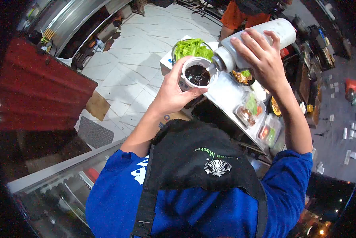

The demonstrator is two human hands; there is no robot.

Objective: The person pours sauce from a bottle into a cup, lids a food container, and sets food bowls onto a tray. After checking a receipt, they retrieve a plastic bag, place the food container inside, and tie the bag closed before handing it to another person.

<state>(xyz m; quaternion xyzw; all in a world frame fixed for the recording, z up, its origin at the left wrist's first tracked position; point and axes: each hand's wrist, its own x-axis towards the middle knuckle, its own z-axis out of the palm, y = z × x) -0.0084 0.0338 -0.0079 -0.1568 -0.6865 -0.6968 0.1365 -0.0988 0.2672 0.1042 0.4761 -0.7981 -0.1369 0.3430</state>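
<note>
My left hand (173,92) is wrapped round a white cup (214,75) with dark liquid (197,75) in it. In my right hand (261,53) is a whitish squeeze bottle (279,35), tilted down to the left. The bottle's nozzle is at the cup's right rim, and a thin dark streak shows inside the cup there. Behind the cup sits a bowl of green lettuce (193,48). Below the bottle, a dark bowl of food (243,77) is partly hidden by my right hand.
Clear plastic boxes of salad (249,109) stand along the white counter (222,97), near another food bowl (275,106). Another person in orange shorts (232,18) stands across from me. A red curtain (39,87) hangs at left, beside the tiled floor (126,63).
</note>
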